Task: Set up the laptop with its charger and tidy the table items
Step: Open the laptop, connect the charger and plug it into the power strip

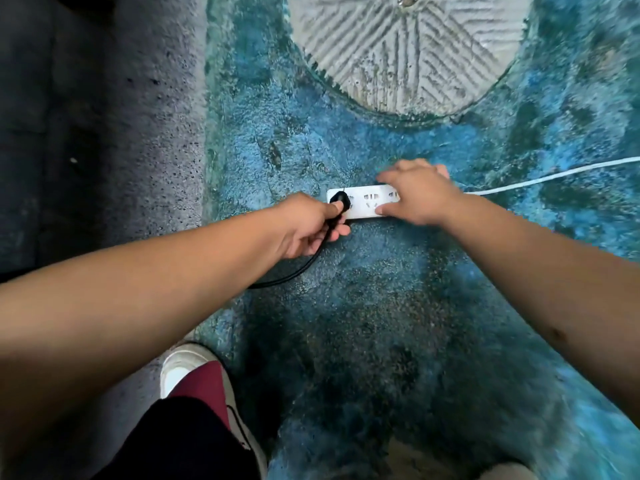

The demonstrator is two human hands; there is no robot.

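Observation:
A white power strip (367, 201) lies on a blue shaggy carpet (381, 306). My left hand (308, 225) grips a black charger plug (341, 201) that sits at the strip's leftmost socket. The plug's black cable (294, 273) curves down and left under my forearm. My right hand (420, 192) presses flat on the right part of the strip, with thumb and fingers around its edges. The strip's white cord (554, 173) runs off to the right. No laptop or table is in view.
A grey round ribbed base or rug (405, 46) lies at the top. A grey carpet strip (138, 133) borders the blue one on the left. My shoe, white and maroon (197, 375), stands at the lower left.

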